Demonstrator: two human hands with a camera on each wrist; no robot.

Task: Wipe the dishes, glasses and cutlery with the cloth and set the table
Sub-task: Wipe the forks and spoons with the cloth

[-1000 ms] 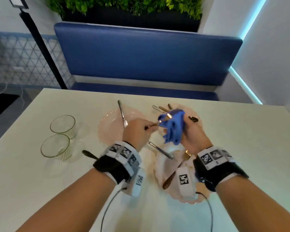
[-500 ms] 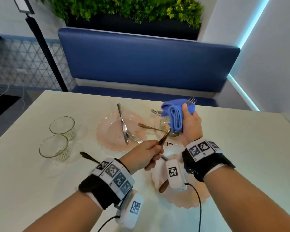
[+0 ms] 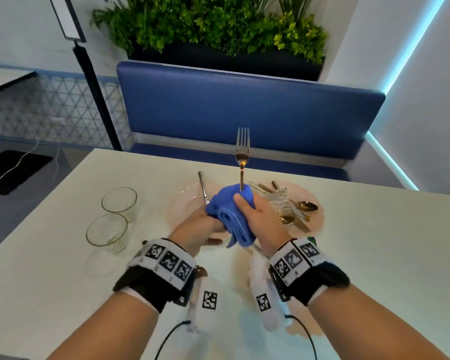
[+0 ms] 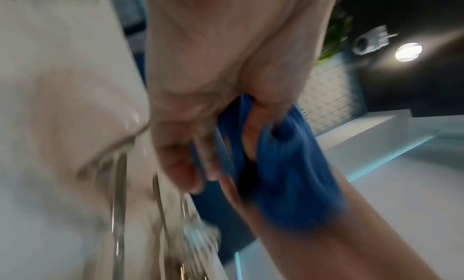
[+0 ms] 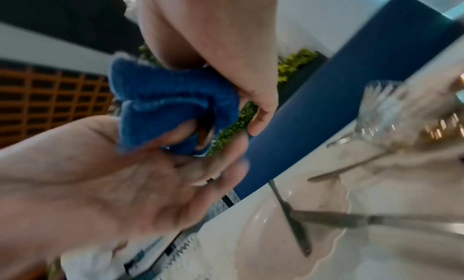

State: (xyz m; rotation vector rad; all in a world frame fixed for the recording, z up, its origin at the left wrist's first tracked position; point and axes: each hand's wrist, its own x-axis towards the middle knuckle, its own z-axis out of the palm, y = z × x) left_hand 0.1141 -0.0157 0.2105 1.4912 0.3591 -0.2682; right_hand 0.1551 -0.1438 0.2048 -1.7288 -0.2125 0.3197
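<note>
Fork point(image 3: 242, 149) stands upright above our fingers, prongs up, its handle running down into the blue cloth point(image 3: 231, 216). Our right hand point(image 3: 260, 222) has its fingers curled round the cloth and the handle inside it. Our left hand point(image 3: 195, 229) grips from below, just beside the right fingers; what it holds we cannot tell. Beyond the fingers, plates point(image 3: 182, 203) with cutlery lie on the surface point(image 3: 374, 255).

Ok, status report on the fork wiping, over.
Right hand grips the blue cloth around the fork handle, tines up. Left hand holds the fork's lower end under the cloth. Nothing in the way.
</note>
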